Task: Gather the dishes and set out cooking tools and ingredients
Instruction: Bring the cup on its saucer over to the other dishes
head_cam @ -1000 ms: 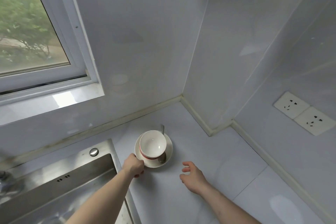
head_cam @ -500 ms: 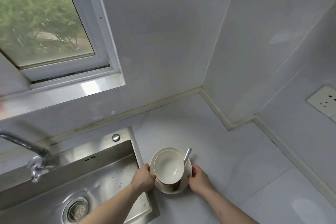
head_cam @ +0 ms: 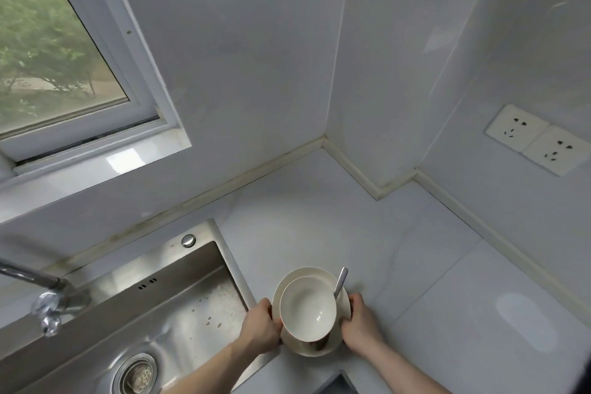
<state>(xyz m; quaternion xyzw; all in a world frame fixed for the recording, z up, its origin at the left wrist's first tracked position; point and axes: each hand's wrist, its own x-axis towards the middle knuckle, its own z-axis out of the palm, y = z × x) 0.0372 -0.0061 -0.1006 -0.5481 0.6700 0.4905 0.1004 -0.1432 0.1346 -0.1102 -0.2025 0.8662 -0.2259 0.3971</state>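
Note:
A white bowl [head_cam: 307, 307] sits on a white plate [head_cam: 306, 275], and a metal spoon [head_cam: 341, 281] leans out between them on the right. My left hand [head_cam: 260, 326] grips the plate's left rim. My right hand [head_cam: 359, 326] grips its right rim. The stack is just right of the sink, near the counter's front edge. Whether the plate rests on the counter or is lifted off it I cannot tell.
A steel sink [head_cam: 153, 307] with a drain [head_cam: 137, 376] lies to the left, and a tap [head_cam: 48, 297] reaches over it. The pale counter [head_cam: 399, 259] runs back to a wall corner. Two wall sockets [head_cam: 537, 139] sit at the right. A window [head_cam: 48, 51] is at upper left.
A second ago only my left hand held the plate at the back of the counter. Both hands now hold it, and the stack has come toward me, beside the sink.

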